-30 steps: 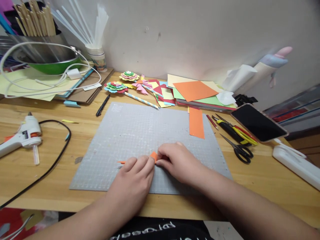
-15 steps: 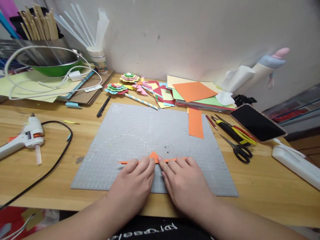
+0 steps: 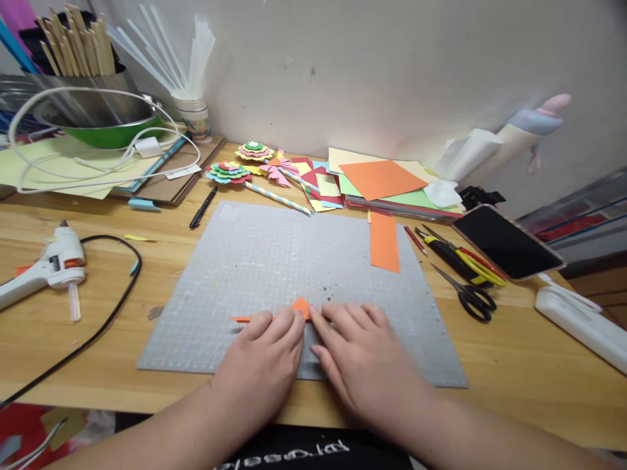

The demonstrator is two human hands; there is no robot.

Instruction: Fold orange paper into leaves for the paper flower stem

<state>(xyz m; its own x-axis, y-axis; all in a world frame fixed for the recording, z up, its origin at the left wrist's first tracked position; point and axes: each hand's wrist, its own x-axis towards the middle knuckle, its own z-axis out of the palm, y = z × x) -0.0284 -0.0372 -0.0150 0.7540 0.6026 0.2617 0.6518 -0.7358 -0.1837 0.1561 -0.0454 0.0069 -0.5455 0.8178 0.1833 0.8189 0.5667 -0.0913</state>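
Note:
A folded strip of orange paper (image 3: pixel 302 307) with a small triangular peak lies near the front of the grey cutting mat (image 3: pixel 264 254). My left hand (image 3: pixel 267 349) presses it down, fingers close together, its left end sticking out past them. On the other side of the peak is my right hand (image 3: pixel 365 349), its index fingertip touching the paper. Its fingers are stretched out, the thumb apart on the mat. The paper's right part is hidden beneath that hand. Another orange paper strip (image 3: pixel 385 243) lies flat on the mat's far right.
A glue gun (image 3: pixel 63 261) with a black cord lies on the left. Scissors (image 3: pixel 473 300), pliers (image 3: pixel 453 258) and a phone (image 3: pixel 507 240) are at the right. Paper flowers (image 3: pixel 229 172), a pen (image 3: pixel 202 209) and stacked coloured paper (image 3: pixel 382 177) line the back.
My right hand's fingers have shifted forward and the thumb has moved away from the paper, whose right end is now covered. My left hand stays in place.

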